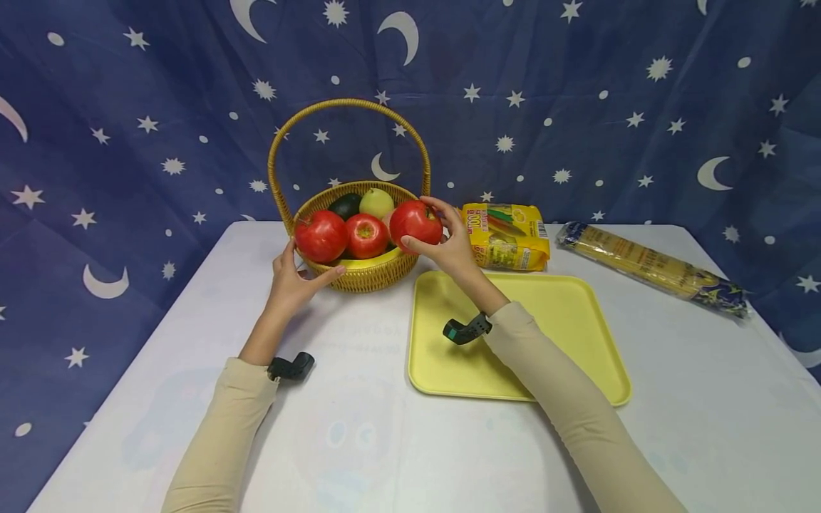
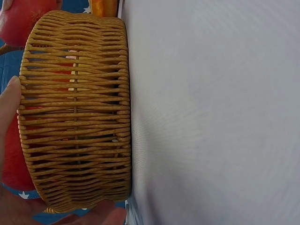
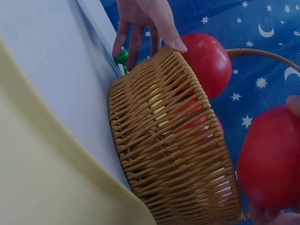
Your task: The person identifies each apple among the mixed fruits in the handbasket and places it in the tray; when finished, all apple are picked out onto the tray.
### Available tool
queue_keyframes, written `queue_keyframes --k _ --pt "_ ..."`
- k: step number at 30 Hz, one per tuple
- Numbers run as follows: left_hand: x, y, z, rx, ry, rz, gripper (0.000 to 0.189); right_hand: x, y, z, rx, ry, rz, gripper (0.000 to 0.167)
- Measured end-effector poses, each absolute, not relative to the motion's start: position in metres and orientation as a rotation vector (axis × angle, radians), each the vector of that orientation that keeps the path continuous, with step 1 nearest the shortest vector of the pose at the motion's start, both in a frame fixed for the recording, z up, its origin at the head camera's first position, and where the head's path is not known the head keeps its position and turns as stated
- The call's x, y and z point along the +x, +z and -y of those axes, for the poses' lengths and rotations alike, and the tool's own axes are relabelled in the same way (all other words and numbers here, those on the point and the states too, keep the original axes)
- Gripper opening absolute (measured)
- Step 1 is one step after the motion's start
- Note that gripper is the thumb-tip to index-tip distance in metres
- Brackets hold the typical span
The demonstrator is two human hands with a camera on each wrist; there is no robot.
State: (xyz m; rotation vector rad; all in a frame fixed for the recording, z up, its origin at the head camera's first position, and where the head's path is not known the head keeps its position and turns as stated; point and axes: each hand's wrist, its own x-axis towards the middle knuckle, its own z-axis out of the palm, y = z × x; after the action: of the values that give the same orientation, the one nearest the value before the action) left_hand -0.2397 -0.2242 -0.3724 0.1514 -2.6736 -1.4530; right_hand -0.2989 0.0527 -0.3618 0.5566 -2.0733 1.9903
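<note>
A wicker basket (image 1: 368, 278) with a tall arched handle stands at the back of the table. My right hand (image 1: 449, 239) grips a red apple (image 1: 415, 221) at the basket's right rim, thumb in front and fingers behind. In the right wrist view that apple (image 3: 272, 159) is apart from the wickerwork. My left hand (image 1: 295, 281) steadies the basket's left front, its thumb on the rim and its straight fingers along the outside. Inside lie a large red apple (image 1: 321, 236), a smaller red apple (image 1: 367, 236), a pale green pear-like fruit (image 1: 376, 203) and a dark green item (image 1: 346, 205).
A yellow tray (image 1: 532, 285) lies under my right forearm. Behind it stands a yellow printed packet (image 1: 507, 239); a long clear-wrapped packet (image 1: 648, 263) lies at the right. A small green object (image 3: 122, 57) shows by my left fingers. A starry blue cloth (image 1: 577, 107) hangs behind the table.
</note>
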Motion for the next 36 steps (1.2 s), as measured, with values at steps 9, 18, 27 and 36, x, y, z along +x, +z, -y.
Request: queue_keyframes --k 9,18,27,36 --pt "-0.241 -0.375 0.224 0.138 -1.496 2.660 0.112 -0.293 -0.359 -0.059 0.576 2.019 2.029 0.071" --pt "-0.242 -0.372 0.223 0.125 -1.505 2.650 0.113 -0.298 -0.361 -0.067 0.606 2.029 2.030 0.074" --pt "-0.238 -0.369 0.227 0.144 -1.463 2.681 0.113 -0.292 -0.363 -0.072 0.658 2.016 2.092 0.070" --pt "-0.239 -0.371 0.224 0.139 -1.452 2.695 0.113 -0.289 -0.368 -0.081 0.627 1.986 2.194 0.074"
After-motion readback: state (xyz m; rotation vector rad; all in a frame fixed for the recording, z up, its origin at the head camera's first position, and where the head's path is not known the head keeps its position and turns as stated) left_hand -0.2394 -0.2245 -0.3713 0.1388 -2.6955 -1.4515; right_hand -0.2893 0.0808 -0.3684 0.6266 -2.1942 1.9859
